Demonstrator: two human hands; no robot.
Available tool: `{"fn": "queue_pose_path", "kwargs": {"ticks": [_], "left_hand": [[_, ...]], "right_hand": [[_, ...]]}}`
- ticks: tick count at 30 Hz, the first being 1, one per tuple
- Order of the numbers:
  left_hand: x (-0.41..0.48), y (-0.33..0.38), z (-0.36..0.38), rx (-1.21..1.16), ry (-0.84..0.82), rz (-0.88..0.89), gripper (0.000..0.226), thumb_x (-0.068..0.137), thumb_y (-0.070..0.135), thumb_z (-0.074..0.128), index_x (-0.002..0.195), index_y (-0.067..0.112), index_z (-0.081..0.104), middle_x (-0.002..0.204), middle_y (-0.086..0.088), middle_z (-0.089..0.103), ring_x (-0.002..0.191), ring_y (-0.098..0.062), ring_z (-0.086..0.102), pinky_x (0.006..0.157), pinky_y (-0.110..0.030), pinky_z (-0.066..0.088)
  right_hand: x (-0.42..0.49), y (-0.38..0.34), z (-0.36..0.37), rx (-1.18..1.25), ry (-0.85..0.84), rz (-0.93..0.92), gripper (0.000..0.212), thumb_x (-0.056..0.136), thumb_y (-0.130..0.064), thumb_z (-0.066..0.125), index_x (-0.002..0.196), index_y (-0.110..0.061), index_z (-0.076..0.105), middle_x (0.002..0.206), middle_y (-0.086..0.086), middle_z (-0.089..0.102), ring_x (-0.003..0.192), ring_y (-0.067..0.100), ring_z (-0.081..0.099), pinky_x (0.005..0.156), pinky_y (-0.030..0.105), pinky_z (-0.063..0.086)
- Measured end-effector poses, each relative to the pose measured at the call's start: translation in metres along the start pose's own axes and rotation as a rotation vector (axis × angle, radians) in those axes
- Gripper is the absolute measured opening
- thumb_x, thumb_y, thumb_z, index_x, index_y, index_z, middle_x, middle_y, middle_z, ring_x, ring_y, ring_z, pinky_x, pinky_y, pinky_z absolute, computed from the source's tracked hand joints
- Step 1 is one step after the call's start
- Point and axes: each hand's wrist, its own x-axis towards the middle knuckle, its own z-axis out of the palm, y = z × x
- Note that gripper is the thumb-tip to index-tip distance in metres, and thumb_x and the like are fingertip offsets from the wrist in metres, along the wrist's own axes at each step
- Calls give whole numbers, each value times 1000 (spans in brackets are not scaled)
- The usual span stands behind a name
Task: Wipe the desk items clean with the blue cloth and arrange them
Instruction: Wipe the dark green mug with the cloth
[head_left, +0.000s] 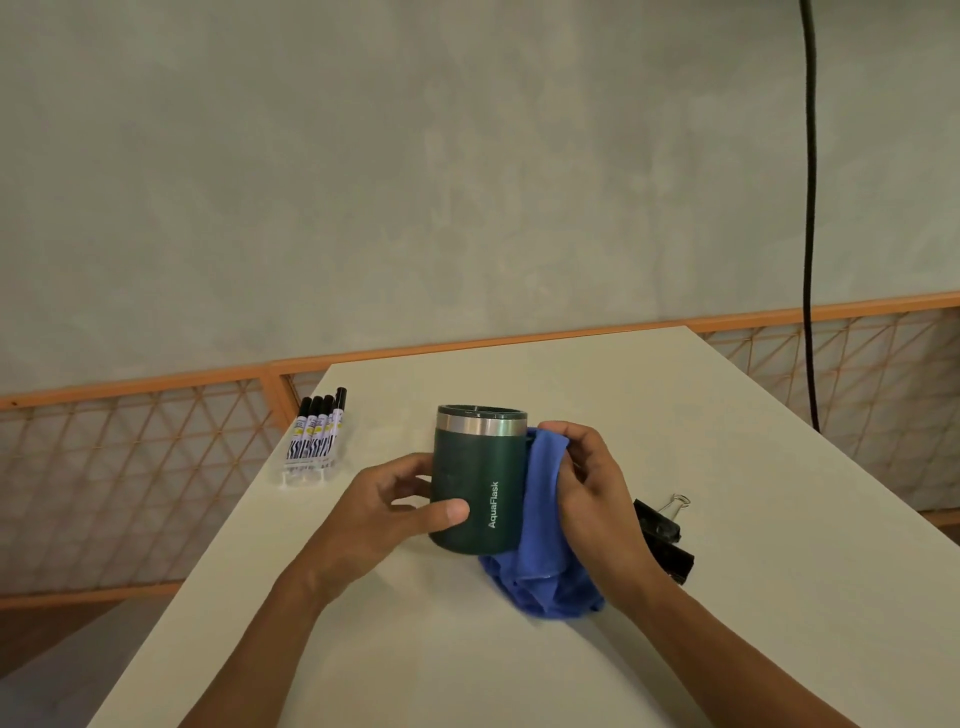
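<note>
My left hand (387, 499) grips the mug (475, 483) round its body; my right hand (592, 483) bunches the soft cloth (540, 519) against its side. The mug looks rigid and smooth, so I judge a mid-body hold safest.

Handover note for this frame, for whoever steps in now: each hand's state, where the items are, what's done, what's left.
Left hand: grips the mug by its left side, thumb on the front.
Right hand: holds the cloth against the mug's right side; the cloth's tail lies on the desk.
Markers: in a row at the desk's left edge.
Binder clips: on the desk beyond the right hand, partly hidden by it.
Done: mug wipe under way; whether the markers or clips were wiped cannot be told.
Left: finish the mug, wipe the rest as needed, arrange everything.
</note>
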Motion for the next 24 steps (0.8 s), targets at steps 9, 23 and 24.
{"fn": "queue_pose_path", "kwargs": {"ticks": [9,23,24], "left_hand": [[3,-3,15,88,197,23,74,64,63,93,131,39,71,120,20,76,112,-15,74,83,-31,66],[-1,6,38,243,224,181,77,67,59,98,134,32,71,120,22,70,106,-12,71,77,-24,65],[-2,6,37,260,222,210,75,67,58,96,132,32,72,120,20,71,104,-14,71,76,-25,65]], "right_hand": [[-7,-10,8,127,-91,-74,58,97,-39,67,147,-40,37,131,-38,58,128,-1,62,98,24,58],[-5,-11,15,52,-136,14,60,102,-59,50,156,-44,28,135,-21,58,114,-12,65,88,14,56],[-4,-10,13,21,-137,28,71,95,-65,55,157,-45,26,135,-22,58,114,-11,65,89,14,56]]}}
